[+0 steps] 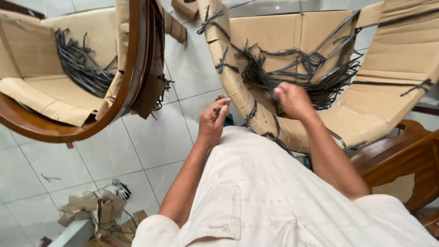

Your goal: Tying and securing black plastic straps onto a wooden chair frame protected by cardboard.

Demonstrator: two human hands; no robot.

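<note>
Two hands at the cardboard-wrapped rail (238, 87): my right hand (292, 98), nearer, fisted on black straps (315, 77); my left hand (214, 120) pinching one strap end.

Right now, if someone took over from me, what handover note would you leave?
Left hand: fingers curled at the cardboard-wrapped rim, pinching what looks like a black strap end; the grip itself is unclear.
Right hand: fisted in the black strap bundle lying on the cardboard.
Done: loose straps heaped; cardboard scraps on the tiled floor.
Left: several straps are tied around the cardboard wrap; a second wrapped wooden frame stands at left.
</note>
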